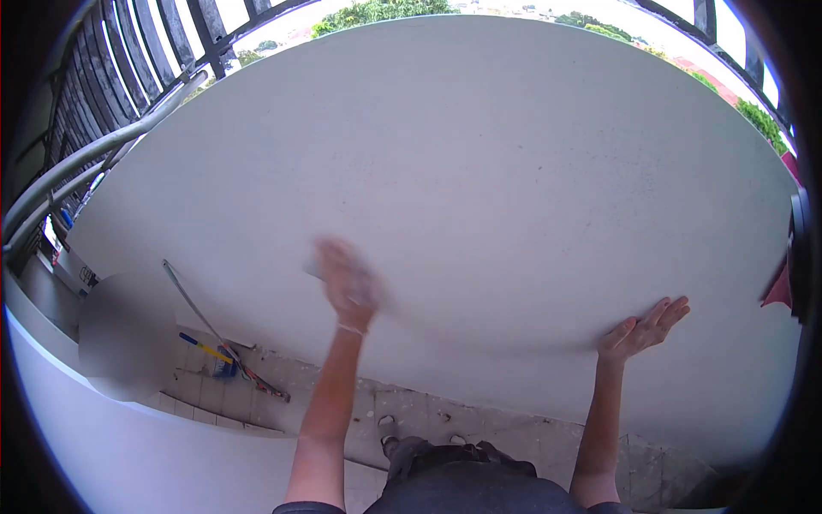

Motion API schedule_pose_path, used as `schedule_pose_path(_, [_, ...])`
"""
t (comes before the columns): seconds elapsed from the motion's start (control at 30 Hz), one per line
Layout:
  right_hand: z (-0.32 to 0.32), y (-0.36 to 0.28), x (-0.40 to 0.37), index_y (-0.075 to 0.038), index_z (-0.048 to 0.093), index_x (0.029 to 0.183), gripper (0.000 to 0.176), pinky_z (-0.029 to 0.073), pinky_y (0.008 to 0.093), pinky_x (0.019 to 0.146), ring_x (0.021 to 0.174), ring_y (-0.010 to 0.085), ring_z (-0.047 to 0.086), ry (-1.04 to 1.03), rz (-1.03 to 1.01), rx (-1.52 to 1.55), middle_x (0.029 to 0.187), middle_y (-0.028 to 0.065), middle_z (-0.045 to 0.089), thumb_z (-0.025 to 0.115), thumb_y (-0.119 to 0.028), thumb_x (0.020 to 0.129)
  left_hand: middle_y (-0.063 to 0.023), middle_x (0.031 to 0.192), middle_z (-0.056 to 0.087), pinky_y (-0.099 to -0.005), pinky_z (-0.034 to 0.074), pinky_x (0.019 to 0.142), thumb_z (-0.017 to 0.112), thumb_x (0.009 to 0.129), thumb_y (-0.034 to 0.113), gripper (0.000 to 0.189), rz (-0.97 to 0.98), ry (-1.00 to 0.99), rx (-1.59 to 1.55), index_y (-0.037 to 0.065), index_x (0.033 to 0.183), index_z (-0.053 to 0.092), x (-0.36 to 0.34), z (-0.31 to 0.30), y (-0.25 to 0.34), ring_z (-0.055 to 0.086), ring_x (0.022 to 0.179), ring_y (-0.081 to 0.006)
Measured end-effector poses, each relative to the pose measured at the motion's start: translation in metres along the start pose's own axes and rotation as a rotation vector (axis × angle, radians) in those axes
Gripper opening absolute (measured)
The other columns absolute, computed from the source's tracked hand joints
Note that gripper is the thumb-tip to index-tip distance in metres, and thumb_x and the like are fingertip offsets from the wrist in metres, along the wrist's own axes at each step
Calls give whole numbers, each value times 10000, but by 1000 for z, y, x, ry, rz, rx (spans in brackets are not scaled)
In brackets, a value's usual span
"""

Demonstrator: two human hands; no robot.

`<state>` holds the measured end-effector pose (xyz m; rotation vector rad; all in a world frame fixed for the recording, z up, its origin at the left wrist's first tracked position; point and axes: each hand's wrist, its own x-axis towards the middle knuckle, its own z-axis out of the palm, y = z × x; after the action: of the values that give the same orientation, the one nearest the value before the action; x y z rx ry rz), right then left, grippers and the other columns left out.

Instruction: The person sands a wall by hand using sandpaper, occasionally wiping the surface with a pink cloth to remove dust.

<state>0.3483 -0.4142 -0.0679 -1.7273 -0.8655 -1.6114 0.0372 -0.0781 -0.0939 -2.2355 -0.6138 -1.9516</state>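
By the white wall's (479, 128) lower left edge, a long pole (195, 300) seems to lean, probably propped aside. Next, left of the wall's middle, my left hand (348, 278) is blurred, a thin grey thing (313, 271) showing beside it; I cannot tell how I grip it. Toward the lower right edge, my right hand (642, 331) lies flat, fingers outstretched, likely bracing me.

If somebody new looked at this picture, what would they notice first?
Probably the huge pale wall filling the middle, its top edge looking curved. Next, two hands over it: the left hand, blurred, left of the middle, and the right hand, fingers stretched out, farther right. At lower left, a long pole slants past a yellow-and-blue handle.
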Motion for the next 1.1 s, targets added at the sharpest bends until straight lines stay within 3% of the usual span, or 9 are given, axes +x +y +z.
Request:
schedule_pose_path(0.1, [2, 1, -3, -80, 236, 1540, 582, 117, 525, 1208, 1489, 348, 154, 10, 0, -3, 1602, 156, 202, 221, -379, 1041, -239, 1589, 188, -484, 112, 1208, 390, 1008, 305, 652, -483, 262, 56, -66, 1510, 202, 110, -9, 23, 150, 1479, -404])
schedule_pose_path(0.2, [3, 1, -4, -97, 236, 1543, 595, 131, 508, 1211, 1492, 344, 136, 17, 10, 30, 1609, 136, 191, 235, -403, 1033, -232, 1593, 184, -461, 125, 1211, 378, 1016, 304, 639, -281, 309, -22, -40, 1521, 193, 94, 19, 41, 137, 1484, -395])
schedule_pose_path(0.27, [1, 1, -1, -94, 238, 1542, 583, 127, 511, 1212, 1492, 345, 136, 9, -3, 34, 1609, 138, 192, 232, -385, 1037, -228, 1593, 182, -436, 184, 1205, 378, 1020, 294, 615, 35, 93, -70, -5, 1529, 206, 39, 32, 66, 174, 1482, -367])
schedule_pose_path(0.37, [-3, 3, -2, -77, 257, 1535, 571, 127, 508, 1210, 1490, 338, 156, 9, -27, 57, 1601, 148, 214, 246, -360, 1039, -89, 1215, 625, -412, 468, 1010, 583, 857, 281, 671, 565, -1045, 240, 64, 1458, 378, -37, 21, 72, 588, 1156, -274])
schedule_pose_path(0.5, [0, 0, 0, -68, 271, 1530, 559, 131, 504, 1208, 1488, 329, 172, 24, -37, 50, 1599, 145, 226, 259, -335, 1039, -134, 1479, 444, -378, 478, 975, 571, 869, 126, 590, 395, -588, -101, 128, 1444, 438, -83, -6, -87, 506, 1287, -253])
schedule_pose_path(0.6, [0, -3, -4, -87, 251, 1537, 559, 118, 514, 1214, 1493, 334, 138, -4, -8, 43, 1603, 155, 198, 247, -352, 1044, -209, 1583, 230, -405, 283, 1172, 415, 1020, 218, 537, -23, 155, 37, 22, 1506, 304, -4, -23, -78, 269, 1459, -311])
schedule_pose_path(0.7, [0, -7, -2, -86, 257, 1534, 550, 117, 513, 1217, 1492, 326, 147, 13, -18, 38, 1600, 159, 204, 244, -339, 1046, -233, 1603, 118, -430, 118, 1221, 275, 1064, 310, 580, -697, 436, -9, -41, 1518, 192, -30, -14, -118, 107, 1499, -327])
schedule_pose_path(0.87, [3, -6, -5, -53, 283, 1518, 549, 136, 508, 1216, 1483, 311, 190, 43, -32, 33, 1586, 144, 251, 248, -340, 1051, -213, 1620, 18, -438, 10, 1219, 212, 1068, 333, 613, -1051, 235, 99, -50, 1529, 82, -147, 43, -49, -18, 1503, -345])
schedule_pose_path(1.1, [7, -3, -6, -24, 351, 1486, 537, 151, 528, 1203, 1465, 334, 243, 91, -71, 45, 1558, 176, 307, 266, -329, 1053, -164, 1633, -46, -473, 16, 1209, 253, 1058, 321, 622, -661, 152, 42, 21, 1553, 24, 25, -17, -31, -33, 1497, -385])
